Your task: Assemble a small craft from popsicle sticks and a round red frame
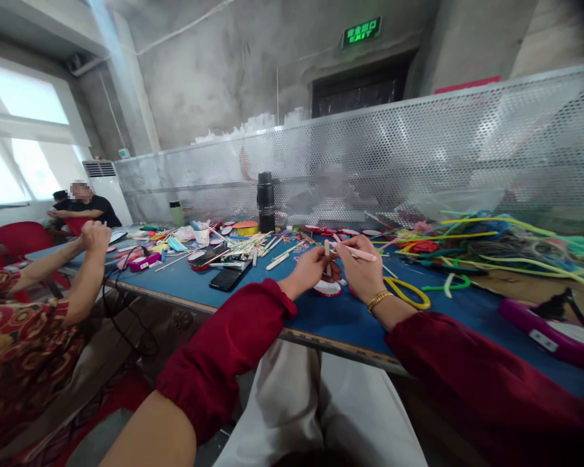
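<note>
Pale stick (328,251) pinched upright in your left hand (312,270), over the blue table (357,324) near its front edge. Your right hand (365,272) grips a pink pen-like tool (364,253) close beside it; contact unclear. Red-rimmed disc (327,290) just below, yellow loop (424,303) to your right. Bare blue runs from loop toward front edge. Purple device (525,324), far right: label unreadable. Black bottle (265,204): lettering too small. Green wall sign (361,32): "安全出口 EXIT".

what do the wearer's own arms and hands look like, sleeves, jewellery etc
The left hand and right hand are gloveless, with deep-red cloth sleeves above them, the left one gathered at both ends. A gold-coloured bracelet circles the right wrist.
</note>
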### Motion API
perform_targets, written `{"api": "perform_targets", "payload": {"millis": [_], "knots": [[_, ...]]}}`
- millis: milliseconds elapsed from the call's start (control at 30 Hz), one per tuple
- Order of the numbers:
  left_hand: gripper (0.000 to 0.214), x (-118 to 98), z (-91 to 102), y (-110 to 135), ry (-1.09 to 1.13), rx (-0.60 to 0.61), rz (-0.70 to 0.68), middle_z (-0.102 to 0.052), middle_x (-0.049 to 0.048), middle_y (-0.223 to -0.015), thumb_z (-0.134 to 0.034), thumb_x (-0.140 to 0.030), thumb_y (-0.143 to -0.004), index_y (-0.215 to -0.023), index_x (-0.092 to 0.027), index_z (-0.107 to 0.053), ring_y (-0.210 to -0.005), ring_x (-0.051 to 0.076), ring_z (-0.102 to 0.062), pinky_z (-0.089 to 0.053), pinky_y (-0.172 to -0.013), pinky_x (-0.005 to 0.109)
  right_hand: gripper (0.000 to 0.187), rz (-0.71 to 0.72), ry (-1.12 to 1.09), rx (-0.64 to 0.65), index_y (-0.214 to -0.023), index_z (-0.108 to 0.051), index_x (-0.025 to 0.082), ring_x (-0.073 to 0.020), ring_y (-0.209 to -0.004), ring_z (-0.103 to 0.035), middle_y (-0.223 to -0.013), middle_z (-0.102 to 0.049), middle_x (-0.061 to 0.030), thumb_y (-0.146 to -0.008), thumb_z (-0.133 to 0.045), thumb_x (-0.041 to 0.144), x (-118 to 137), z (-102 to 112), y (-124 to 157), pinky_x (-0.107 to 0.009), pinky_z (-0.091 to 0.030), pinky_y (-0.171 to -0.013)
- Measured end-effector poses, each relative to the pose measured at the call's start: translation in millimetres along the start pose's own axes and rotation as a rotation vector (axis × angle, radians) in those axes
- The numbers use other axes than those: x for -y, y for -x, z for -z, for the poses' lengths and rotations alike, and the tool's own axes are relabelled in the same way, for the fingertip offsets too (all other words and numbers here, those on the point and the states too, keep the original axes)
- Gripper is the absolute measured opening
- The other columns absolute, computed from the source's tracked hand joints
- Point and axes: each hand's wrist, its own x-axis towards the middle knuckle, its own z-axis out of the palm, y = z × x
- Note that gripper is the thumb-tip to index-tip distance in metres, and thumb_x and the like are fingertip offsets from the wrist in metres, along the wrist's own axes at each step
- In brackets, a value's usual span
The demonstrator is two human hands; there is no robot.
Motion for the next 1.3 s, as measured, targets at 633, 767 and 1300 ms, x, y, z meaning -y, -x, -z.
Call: {"api": "perform_targets", "payload": {"millis": [633,767,1300], "knots": [[0.025,2.2,1.0,-2.0,0.011,0.01,-0.018,-0.075,0.0061,-0.083,-0.05,-0.025,-0.103,-0.123,-0.015,-0.061,-0.065,0.017,-0.069,-0.057,-0.063,0.03,0.016,-0.021,-0.026,0.017,-0.077,-0.063,0.025,-0.0203,-0.072,-0.06,-0.075,-0.067,-0.0015,-0.082,-0.066,0.039,5.4,0.7,1.2,-0.036,-0.046,-0.068],[0.025,3.0,1.7,-2.1,0.006,0.015,-0.021,-0.076,0.0064,-0.083,-0.051,-0.027,-0.103,-0.123,-0.016,-0.062,-0.068,0.018,-0.07,-0.057,-0.065,0.03,0.015,-0.007,0.0,-0.004,-0.076,-0.062,0.025,-0.0202,-0.072,-0.058,-0.074,-0.066,-0.0013,-0.082,-0.066,0.038,5.1,1.0,0.2,-0.035,-0.044,-0.067],[0.023,3.0,0.5,-2.3,0.006,-0.007,0.007,-0.075,0.0057,-0.083,-0.05,-0.024,-0.103,-0.121,-0.016,-0.062,-0.065,0.018,-0.07,-0.057,-0.064,0.03,0.016,-0.023,-0.023,0.01,-0.08,-0.062,0.025,-0.0198,-0.07,-0.059,-0.075,-0.066,-0.0001,-0.084,-0.067,0.039,-0.9,0.0,-0.5,-0.035,-0.044,-0.065]]}}
